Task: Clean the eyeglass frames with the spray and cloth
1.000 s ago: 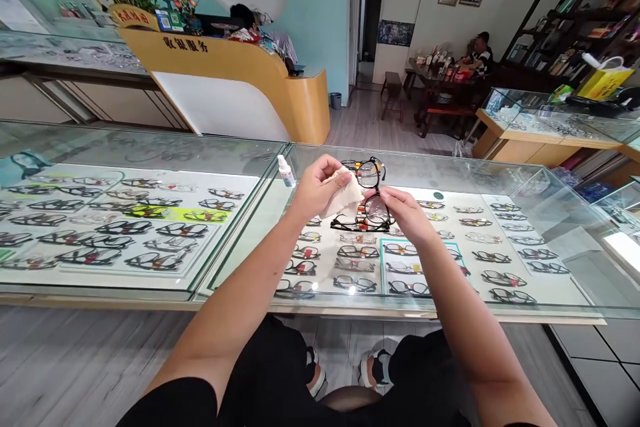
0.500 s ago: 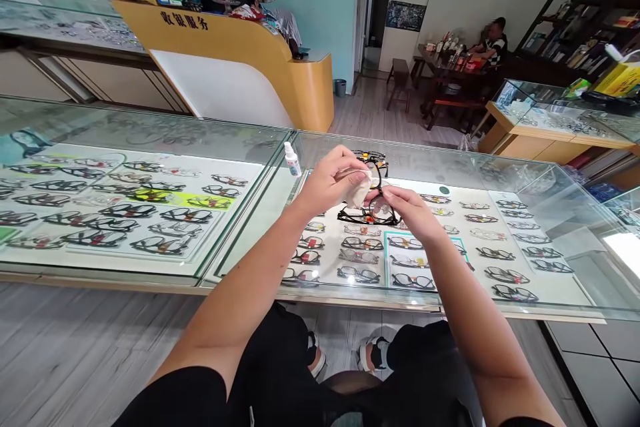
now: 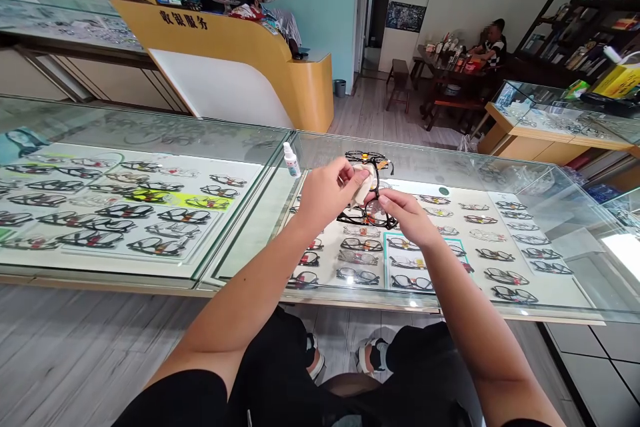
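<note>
Above the glass counter, my right hand (image 3: 406, 215) pinches a pair of black-framed eyeglasses (image 3: 376, 212) near the bridge, the frame turned on end. My left hand (image 3: 331, 192) is closed on a whitish cloth (image 3: 363, 185), pressed against the upper lens. That lens is mostly hidden by the cloth and fingers. Another pair of dark glasses (image 3: 367, 157) lies on the counter just beyond my hands. A small white spray bottle (image 3: 291, 160) stands upright on the glass to the left of my left hand.
Rows of eyeglasses fill the glass display case (image 3: 250, 272) under and beside my hands. A yellow reception desk (image 3: 310, 90) stands behind it, with a person partly hidden there. Farther back right, another person (image 3: 493, 47) sits at a dark table.
My left hand and the cloth have shifted slightly, with the fingers more curled. The glasses have tilted and dropped a little in my right hand, which moved slightly left.
</note>
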The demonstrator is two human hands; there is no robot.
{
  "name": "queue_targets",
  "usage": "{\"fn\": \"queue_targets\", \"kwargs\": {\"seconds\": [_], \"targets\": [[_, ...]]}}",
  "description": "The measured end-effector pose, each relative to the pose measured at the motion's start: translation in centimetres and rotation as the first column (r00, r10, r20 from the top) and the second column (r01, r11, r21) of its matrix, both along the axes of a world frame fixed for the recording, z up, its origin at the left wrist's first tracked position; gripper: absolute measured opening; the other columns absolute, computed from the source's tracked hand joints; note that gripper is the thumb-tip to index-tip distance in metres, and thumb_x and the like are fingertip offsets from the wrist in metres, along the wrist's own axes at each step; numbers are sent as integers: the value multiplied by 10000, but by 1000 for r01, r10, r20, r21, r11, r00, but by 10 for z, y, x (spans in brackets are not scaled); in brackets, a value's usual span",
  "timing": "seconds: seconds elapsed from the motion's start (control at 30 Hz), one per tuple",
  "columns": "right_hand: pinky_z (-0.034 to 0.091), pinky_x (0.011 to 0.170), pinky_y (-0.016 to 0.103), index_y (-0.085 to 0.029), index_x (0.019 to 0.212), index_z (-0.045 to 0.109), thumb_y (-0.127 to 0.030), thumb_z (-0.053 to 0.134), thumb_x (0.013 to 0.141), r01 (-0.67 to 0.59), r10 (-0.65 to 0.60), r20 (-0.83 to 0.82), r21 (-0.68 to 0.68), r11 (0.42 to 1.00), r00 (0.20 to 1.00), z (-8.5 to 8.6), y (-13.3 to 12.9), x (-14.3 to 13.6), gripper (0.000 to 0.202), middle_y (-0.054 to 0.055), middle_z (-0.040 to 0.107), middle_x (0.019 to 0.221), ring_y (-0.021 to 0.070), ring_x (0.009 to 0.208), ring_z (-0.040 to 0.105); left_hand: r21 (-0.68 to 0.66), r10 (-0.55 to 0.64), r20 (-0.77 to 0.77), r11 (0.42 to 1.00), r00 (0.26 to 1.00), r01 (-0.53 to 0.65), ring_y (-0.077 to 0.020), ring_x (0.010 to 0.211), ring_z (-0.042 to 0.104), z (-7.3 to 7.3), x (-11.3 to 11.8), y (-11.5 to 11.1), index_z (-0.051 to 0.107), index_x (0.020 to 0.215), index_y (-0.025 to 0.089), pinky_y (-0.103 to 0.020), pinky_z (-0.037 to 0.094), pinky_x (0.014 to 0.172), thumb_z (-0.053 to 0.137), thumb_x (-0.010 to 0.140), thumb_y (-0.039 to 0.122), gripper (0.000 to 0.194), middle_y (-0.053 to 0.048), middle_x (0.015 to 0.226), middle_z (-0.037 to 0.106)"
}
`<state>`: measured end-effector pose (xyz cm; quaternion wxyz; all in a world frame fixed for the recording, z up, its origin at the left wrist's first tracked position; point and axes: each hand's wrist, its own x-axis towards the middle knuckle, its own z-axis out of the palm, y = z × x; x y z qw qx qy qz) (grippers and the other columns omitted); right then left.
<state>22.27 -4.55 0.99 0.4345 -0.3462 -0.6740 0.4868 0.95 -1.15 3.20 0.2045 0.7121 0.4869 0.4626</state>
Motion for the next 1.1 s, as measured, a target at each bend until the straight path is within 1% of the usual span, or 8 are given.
{"fn": "queue_targets", "kwargs": {"seconds": [0.1,0.17,0.33,0.5,0.67,0.93,1.03,1.1], "targets": [[517,995,373,-247,1155,840,-603,619,1062,-6,5,25,45,999,1000,-1,0,1,430,64,786,1100,235,1014,674,-127,-79,133,987,988,96,-179,713,594,-2,0,5,633,834,219,-323,409,676,728,948,656,462,-28,805,711],[522,982,373,-253,1162,839,-612,610,1064,-10,8,38,60,998,999,0,0,1,437,62,784,1096,234,999,669,-224,-160,257,949,953,220,-185,764,627,-3,0,10,673,888,205,-321,458,705,765,907,680,485,-38,852,721],[543,893,369,-257,1141,844,-661,623,1036,-19,17,38,31,999,999,2,-2,0,472,61,776,1047,227,912,644,-365,-309,561,741,768,564,-175,752,658,-6,3,14,660,853,177,-329,495,717,812,818,773,616,-26,781,646],[542,892,363,-257,1134,858,-631,655,1028,-23,22,-20,-19,1000,1000,1,0,1,439,57,770,1010,223,896,642,-332,-294,744,617,600,714,-143,673,610,-10,7,13,645,830,173,-318,494,659,840,800,765,624,-20,725,613],[528,972,372,-254,1168,862,-579,669,1039,-51,44,-94,-72,996,995,-4,3,2,399,57,783,1056,222,933,672,-309,-241,808,604,538,735,-147,647,572,-11,12,11,653,847,187,-326,497,636,824,812,769,607,-18,702,603],[517,1088,407,-260,1142,866,-560,687,1035,-99,79,-172,-109,989,982,-5,3,1,365,65,808,1104,252,1070,720,-303,-292,784,589,547,749,-106,612,510,-5,11,8,630,801,182,-274,423,570,989,718,576,539,11,688,562],[542,1025,402,-249,1100,870,-588,709,1012,-92,73,-162,-114,989,984,-3,2,-1,385,73,803,1101,253,1041,708,-292,-326,772,581,546,760,-98,616,500,-5,10,7,625,820,174,-273,399,578,1005,714,520,524,18,683,559],[561,945,396,-240,1062,869,-634,725,981,-71,54,-133,-126,990,990,-4,2,-2,427,78,797,1078,249,978,688,-286,-314,774,601,550,746,-96,628,509,-6,11,7,624,846,172,-271,407,595,1021,693,490,531,20,703,577]]}}
